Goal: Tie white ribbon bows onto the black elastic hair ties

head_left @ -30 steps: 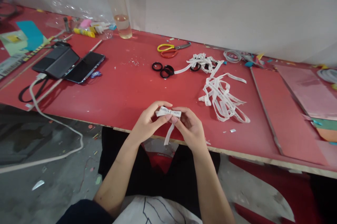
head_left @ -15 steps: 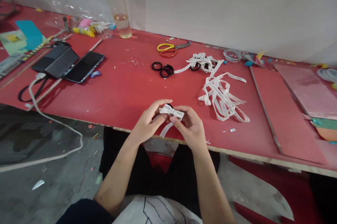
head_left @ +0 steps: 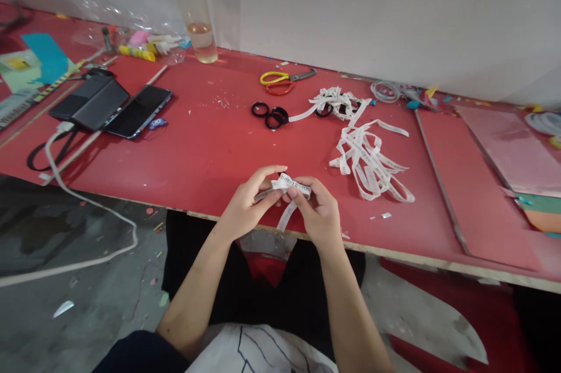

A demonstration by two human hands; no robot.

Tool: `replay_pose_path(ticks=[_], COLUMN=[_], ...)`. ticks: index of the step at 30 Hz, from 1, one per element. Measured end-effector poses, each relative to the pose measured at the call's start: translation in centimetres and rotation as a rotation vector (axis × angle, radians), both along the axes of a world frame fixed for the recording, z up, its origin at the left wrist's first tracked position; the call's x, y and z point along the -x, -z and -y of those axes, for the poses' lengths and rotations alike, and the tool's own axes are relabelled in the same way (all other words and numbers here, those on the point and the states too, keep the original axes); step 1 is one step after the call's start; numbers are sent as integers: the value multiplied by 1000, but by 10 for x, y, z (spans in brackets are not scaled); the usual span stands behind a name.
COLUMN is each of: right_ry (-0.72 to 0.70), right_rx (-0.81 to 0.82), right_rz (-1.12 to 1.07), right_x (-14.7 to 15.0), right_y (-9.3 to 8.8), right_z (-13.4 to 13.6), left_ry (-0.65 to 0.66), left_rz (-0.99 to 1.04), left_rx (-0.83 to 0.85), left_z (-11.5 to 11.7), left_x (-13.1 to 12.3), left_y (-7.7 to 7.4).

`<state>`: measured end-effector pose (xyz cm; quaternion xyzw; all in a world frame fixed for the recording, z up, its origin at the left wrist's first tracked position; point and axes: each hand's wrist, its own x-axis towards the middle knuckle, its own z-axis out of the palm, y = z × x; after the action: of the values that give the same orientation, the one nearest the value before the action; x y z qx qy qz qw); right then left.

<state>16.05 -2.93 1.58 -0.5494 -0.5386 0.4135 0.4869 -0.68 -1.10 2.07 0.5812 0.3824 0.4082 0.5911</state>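
Note:
Over the table's front edge, a white ribbon [head_left: 289, 181] printed with dark letters is pinched between my two hands. It is folded into what looks like a bow, and one loose tail hangs below. My left hand [head_left: 250, 202] is closed on its left side, thumb and fingers together. On its right side my right hand [head_left: 319, 209] grips it, the thumb pressed on the middle. A bit of something black shows behind the ribbon, mostly hidden by the fingers. Further back lie black rings [head_left: 276, 117], with white ribbon running from them into a heap.
A pile of printed ribbon [head_left: 370, 156] lies to the right, with a heap of tied ribbon [head_left: 337, 103] behind it. Scissors [head_left: 287, 78], a water bottle [head_left: 199, 22] and a phone [head_left: 140, 113] stand or lie further back. A red board [head_left: 473, 186] is at the right.
The ribbon in my hands has shifted slightly to the right, its loose tail too. My right thumb has moved onto the ribbon's middle. Both hands keep their grip.

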Motion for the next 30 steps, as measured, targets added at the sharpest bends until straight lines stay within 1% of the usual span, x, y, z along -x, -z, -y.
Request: replay_pose_path(ticks=[7, 18, 25, 30], right_ry=[8, 21, 24, 33], right_rx=[-6, -10, 16, 10], right_rz=[17, 26, -69, -64], right_x=[-1, -1, -1, -1], right_y=[-1, -1, 1, 0], right_z=[0, 0, 1, 1], left_ry=[-26, -38, -52, -64], left_rz=[13, 31, 65, 55], left_rx=[5, 11, 5, 12], left_z=[0, 0, 1, 0], left_x=[0, 1, 1, 1], left_y=[-3, -4, -3, -4])
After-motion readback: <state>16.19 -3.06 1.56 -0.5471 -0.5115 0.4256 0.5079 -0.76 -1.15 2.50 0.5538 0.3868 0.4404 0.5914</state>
